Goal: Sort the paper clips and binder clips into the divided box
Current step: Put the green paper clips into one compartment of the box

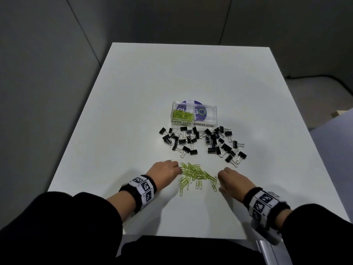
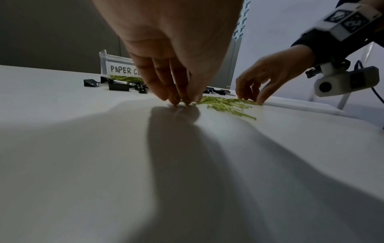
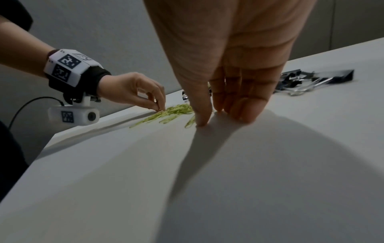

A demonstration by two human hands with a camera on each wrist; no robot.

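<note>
On white table (image 1: 248, 92), grey partitions behind: both hands flanking loose paper clips (image 1: 198, 175).
Left hand (image 1: 165, 169) fingertips pinching clips, right hand (image 1: 232, 180) fingers straight; wrist views alone showing this.

Left hand (image 1: 165, 168) and right hand (image 1: 232, 180) lowered palm-down, fingertips bunched, wrists raised
</note>
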